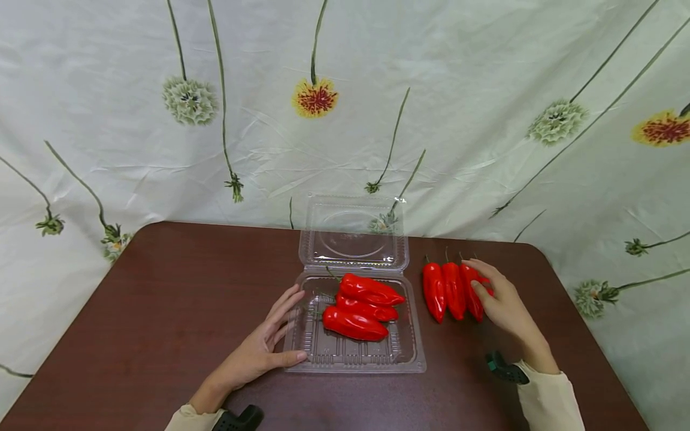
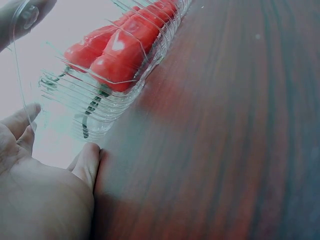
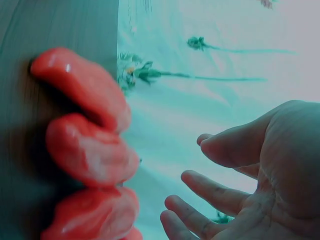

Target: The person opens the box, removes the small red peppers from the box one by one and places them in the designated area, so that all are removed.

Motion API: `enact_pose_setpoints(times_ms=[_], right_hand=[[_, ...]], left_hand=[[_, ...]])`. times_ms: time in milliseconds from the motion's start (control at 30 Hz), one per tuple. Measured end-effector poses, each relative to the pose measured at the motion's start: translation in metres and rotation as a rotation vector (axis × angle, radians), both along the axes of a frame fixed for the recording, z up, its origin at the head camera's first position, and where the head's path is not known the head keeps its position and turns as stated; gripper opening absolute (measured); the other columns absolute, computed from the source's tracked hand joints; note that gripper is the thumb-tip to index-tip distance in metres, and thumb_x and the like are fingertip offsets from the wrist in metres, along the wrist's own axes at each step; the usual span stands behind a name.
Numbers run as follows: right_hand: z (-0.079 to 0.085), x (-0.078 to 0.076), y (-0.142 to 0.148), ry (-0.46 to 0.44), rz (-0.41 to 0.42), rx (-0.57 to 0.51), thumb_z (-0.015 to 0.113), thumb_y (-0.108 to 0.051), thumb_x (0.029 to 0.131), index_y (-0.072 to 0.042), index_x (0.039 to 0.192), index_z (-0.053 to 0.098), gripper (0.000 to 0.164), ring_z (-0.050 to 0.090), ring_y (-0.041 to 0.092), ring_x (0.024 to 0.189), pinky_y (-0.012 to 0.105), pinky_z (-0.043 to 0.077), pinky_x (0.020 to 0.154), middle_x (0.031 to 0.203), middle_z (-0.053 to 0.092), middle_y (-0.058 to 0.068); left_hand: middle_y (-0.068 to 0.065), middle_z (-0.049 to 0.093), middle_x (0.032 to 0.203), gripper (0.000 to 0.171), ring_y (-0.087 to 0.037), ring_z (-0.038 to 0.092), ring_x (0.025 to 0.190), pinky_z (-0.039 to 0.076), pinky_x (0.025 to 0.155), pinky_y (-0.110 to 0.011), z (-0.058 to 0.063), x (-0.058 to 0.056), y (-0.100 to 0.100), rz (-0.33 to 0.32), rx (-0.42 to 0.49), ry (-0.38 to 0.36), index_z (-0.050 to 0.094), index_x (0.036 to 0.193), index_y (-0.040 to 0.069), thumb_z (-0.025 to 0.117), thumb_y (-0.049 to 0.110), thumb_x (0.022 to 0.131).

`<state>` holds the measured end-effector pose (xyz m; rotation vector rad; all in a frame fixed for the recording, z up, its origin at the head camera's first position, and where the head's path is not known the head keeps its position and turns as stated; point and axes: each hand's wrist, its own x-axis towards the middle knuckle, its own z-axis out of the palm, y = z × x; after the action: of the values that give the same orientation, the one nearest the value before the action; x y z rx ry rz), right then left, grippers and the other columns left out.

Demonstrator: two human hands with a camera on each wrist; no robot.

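Note:
A clear plastic clamshell box [image 1: 356, 361] lies on the table with its lid [image 1: 353, 245] raised at the back. Three red peppers [image 1: 354, 324] rest inside the base, one behind another, stems to the left. My left hand [image 1: 256, 350] touches the left side of the box, fingers spread and thumb at the near corner. To the right of the box, several more red peppers [image 1: 454, 290] lie in a row with stems pointing away. Over the rightmost of them is my right hand [image 1: 507, 305], fingers extended and partly hiding the end pepper. The right wrist view shows that palm without anything in it.
The dark brown table [image 1: 178, 311] has rounded far corners. Behind it hangs a pale cloth [image 1: 259, 137] printed with flowers, close to the back edge and the raised lid.

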<state>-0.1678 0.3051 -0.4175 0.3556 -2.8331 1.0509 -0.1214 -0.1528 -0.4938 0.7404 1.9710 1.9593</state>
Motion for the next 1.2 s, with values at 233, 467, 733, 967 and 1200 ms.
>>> enact_pose_setpoints(times_ms=[233, 467, 733, 967, 1200], right_hand=[[-0.003, 0.000, -0.022, 0.036, 0.074, -0.005, 0.056, 0.004, 0.097, -0.003, 0.141, 0.053, 0.045, 0.037, 0.048, 0.139, 0.069, 0.038, 0.104, 0.150, 0.044, 0.025], [-0.004, 0.005, -0.048, 0.068, 0.141, -0.004, 0.061, 0.002, 0.095, -0.006, 0.142, 0.053, 0.049, 0.042, 0.044, 0.136, 0.070, 0.032, 0.107, 0.149, 0.047, 0.021], [-0.001, 0.022, -0.081, 0.099, 0.198, -0.011, 0.067, -0.005, 0.093, -0.012, 0.141, 0.056, 0.050, 0.045, 0.036, 0.135, 0.065, 0.040, 0.105, 0.148, 0.051, 0.014], [0.002, 0.034, -0.110, 0.087, 0.266, -0.015, 0.070, -0.008, 0.093, -0.015, 0.140, 0.058, 0.049, 0.046, 0.032, 0.136, 0.062, 0.042, 0.104, 0.148, 0.052, 0.006], [0.010, 0.034, -0.124, 0.042, 0.382, 0.024, 0.072, -0.010, 0.092, -0.015, 0.137, 0.060, 0.047, 0.049, 0.026, 0.134, 0.056, 0.047, 0.103, 0.142, 0.056, 0.003]], left_hand=[[-0.001, -0.004, 0.169, 0.094, -0.048, 0.014, 0.148, 0.028, 0.110, -0.008, 0.001, 0.000, -0.001, 0.001, 0.004, 0.010, 0.015, 0.162, 0.011, 0.073, 0.002, 0.089], [0.000, -0.006, 0.169, 0.095, -0.046, 0.011, 0.149, 0.027, 0.110, -0.008, -0.001, 0.000, -0.002, -0.005, 0.004, -0.003, 0.013, 0.162, 0.013, 0.073, 0.002, 0.089], [0.002, -0.006, 0.169, 0.095, -0.045, 0.011, 0.150, 0.027, 0.110, -0.007, -0.002, 0.000, -0.002, -0.002, -0.002, -0.016, 0.014, 0.162, 0.014, 0.074, 0.003, 0.089], [0.001, -0.006, 0.169, 0.095, -0.045, 0.011, 0.150, 0.027, 0.110, -0.008, -0.002, 0.000, -0.002, -0.004, 0.004, -0.001, 0.014, 0.162, 0.013, 0.074, 0.002, 0.089], [0.000, -0.006, 0.169, 0.095, -0.046, 0.010, 0.150, 0.028, 0.110, -0.008, 0.000, 0.001, 0.000, -0.003, 0.009, -0.001, 0.014, 0.162, 0.013, 0.074, 0.002, 0.089]])
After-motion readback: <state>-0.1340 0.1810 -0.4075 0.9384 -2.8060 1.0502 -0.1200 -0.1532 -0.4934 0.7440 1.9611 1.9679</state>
